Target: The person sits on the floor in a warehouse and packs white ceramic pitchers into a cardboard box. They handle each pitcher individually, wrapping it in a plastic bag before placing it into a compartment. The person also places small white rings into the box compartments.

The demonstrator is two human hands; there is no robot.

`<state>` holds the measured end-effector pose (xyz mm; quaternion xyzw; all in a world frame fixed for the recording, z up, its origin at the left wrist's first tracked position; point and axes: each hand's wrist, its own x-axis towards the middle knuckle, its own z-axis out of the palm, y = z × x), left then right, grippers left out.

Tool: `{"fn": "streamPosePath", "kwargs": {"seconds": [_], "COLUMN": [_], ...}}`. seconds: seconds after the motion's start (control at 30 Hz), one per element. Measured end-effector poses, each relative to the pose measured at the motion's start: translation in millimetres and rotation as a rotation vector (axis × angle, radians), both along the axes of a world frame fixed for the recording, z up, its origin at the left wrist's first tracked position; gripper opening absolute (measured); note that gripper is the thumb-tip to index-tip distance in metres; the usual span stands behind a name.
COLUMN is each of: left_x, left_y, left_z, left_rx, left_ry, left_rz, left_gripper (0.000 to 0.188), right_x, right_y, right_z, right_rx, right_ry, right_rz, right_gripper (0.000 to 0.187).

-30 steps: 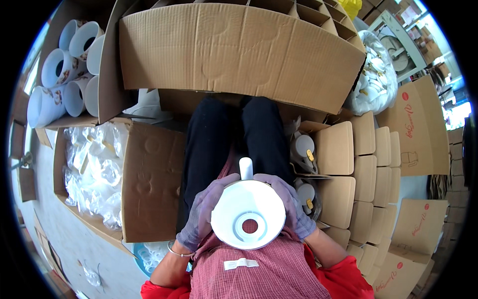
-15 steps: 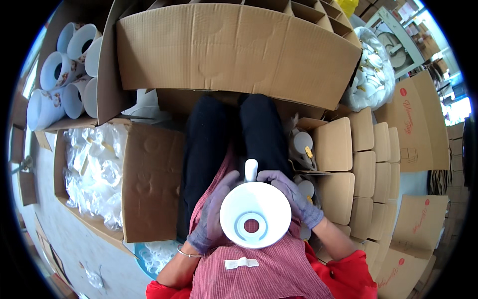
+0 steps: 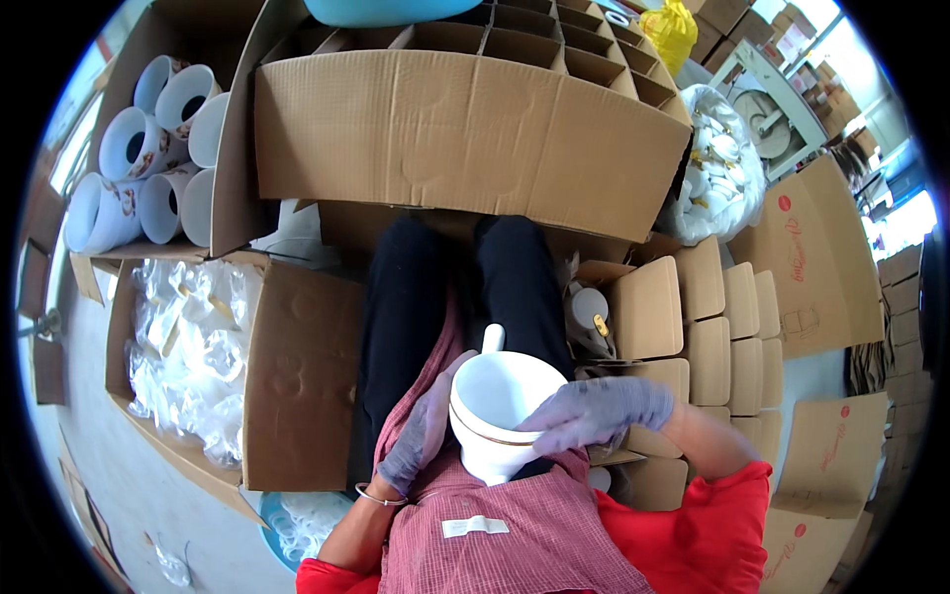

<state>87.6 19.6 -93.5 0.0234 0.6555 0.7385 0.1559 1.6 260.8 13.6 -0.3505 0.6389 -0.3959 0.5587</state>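
Head view: at the far left, white cylindrical vessels (image 3: 107,213), some with brown floral decoration, are stacked on their sides in a cardboard carton (image 3: 240,148). Below them, clear plastic-wrapped pieces (image 3: 198,346) are contained in a second, open box, whose brown flap (image 3: 297,371) is spread toward the legs. Beneath that flap, white rings (image 3: 305,520) are held in a blue basin (image 3: 268,535). A bracelet (image 3: 381,498) is worn at the left wrist. By the left hand (image 3: 427,426), gloved in greyish lilac, a white handled pot (image 3: 505,391) is cradled along its left side, the fingers kept nearly straight. The pot is held above the lap, before a red checked apron (image 3: 515,554); its mouth is turned upward, its narrower base is tipped toward the body, and its handle (image 3: 493,338) is pointed away. Beyond the knees, a large divided carton (image 3: 475,134) is seen, with a blue container (image 3: 391,8) partly shown at the top edge. The right hand (image 3: 599,408), gloved alike, is laid with extended fingers over the near right rim; whether the rim is gripped cannot be told. Farther right, a white piece with a yellow tag (image 3: 601,324) is set beside rows of cardboard flaps (image 3: 648,307), and white parts are gathered in a clear bag (image 3: 717,163).
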Motion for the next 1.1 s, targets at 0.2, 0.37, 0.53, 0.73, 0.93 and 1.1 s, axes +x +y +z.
{"fn": "streamPosePath", "kwargs": {"seconds": [0.2,0.37,0.53,0.73,0.93,1.1], "left_x": [2,7,15,20,-29,-78], "left_y": [-11,-8,-9,-9,-31,-44], "left_z": [8,14,11,6,30,84], "left_rx": [0.102,0.077,0.099,0.141,-0.013,0.138], "left_ry": [-0.075,-0.003,-0.077,-0.061,0.095,0.275], "left_rz": [-0.032,0.091,0.162,0.083,0.088,0.052], "left_gripper": [0.084,0.117,0.115,0.112,0.047,0.055], "right_x": [2,9,33,77,7,-55], "right_y": [-15,-25,-20,-21,0,-13], "right_z": [-7,-39,-63,-84,-22,52], "right_rx": [0.038,-0.142,-0.43,-0.357,-0.381,-0.43], "right_ry": [0.27,0.563,0.338,0.62,0.423,0.13], "right_rz": [0.094,-0.118,-0.893,-0.94,-0.625,-0.86], "right_gripper": [0.038,0.037,0.06,0.068,0.033,0.043]}}
